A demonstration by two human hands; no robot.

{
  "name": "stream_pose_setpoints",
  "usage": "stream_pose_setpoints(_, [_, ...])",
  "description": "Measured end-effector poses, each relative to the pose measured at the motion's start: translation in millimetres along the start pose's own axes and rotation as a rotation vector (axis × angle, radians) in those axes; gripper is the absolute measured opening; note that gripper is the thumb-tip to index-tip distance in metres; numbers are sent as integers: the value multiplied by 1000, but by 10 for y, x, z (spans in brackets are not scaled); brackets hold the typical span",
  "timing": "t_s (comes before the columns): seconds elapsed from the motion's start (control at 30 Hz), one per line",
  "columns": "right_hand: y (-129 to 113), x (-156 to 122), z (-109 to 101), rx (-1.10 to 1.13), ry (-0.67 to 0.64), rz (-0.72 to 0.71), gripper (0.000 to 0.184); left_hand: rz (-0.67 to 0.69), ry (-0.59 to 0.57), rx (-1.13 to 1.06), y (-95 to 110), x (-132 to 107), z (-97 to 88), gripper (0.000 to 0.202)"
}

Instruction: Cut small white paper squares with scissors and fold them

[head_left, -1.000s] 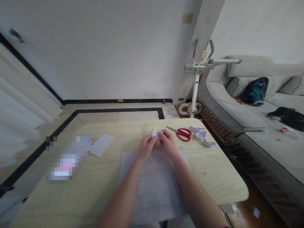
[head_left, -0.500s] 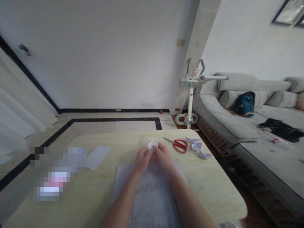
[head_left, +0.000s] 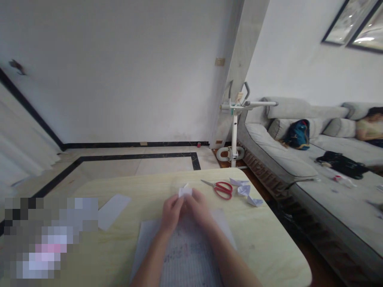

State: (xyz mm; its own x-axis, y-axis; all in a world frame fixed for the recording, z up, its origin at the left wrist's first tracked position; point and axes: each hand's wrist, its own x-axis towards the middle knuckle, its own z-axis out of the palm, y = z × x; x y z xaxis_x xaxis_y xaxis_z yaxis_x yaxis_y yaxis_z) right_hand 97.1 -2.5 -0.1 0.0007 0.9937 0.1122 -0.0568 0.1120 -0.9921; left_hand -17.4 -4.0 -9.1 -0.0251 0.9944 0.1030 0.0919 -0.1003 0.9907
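Between my two hands is a small white folded paper (head_left: pixel 185 192), held by the fingers of both at its lower edge. My left hand (head_left: pixel 171 211) is closed on the left side of it, thumb inward. On its right side my right hand (head_left: pixel 197 205) grips it in the same way. Below my wrists lies a lined sheet with handwriting (head_left: pixel 188 255), partly covered by my forearms. Red-handled scissors (head_left: pixel 223 190) rest to the right of my right hand. Beyond them are several folded white paper pieces (head_left: pixel 244 190).
A plain white paper strip (head_left: pixel 114 210) lies on the left of the pale wooden table (head_left: pixel 266 247). Pixelated blur covers the far left side. To the right are a grey sofa (head_left: pixel 335 191) with a blue bag (head_left: pixel 299 134), a seated person (head_left: pixel 369 127), and a white exercise stand (head_left: pixel 234 135).
The view has turned slightly to the right and tilted up, so everything appears shifted left and lower. A person on the sofa has come into view. Both hands still hold the folded paper.
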Motion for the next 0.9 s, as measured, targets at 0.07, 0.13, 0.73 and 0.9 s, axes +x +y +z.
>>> stream_pose_setpoints(0.07, [15, 13, 4, 6, 9, -8, 15, -12, -4, 6, -15, 7, 0, 36])
stream_pose_setpoints(0.13, [30, 24, 8, 8, 16, -7, 16, -18, -8, 12, -29, 16, 3, 35])
stream_pose_setpoints(0.73, [0, 14, 50, 45, 88, -42, 18, 48, 64, 83, -59, 43, 76, 30])
stream_pose_setpoints(0.9, [37, 20, 47, 6, 99, -47, 18, 60, 52, 73, -25, 27, 67, 29])
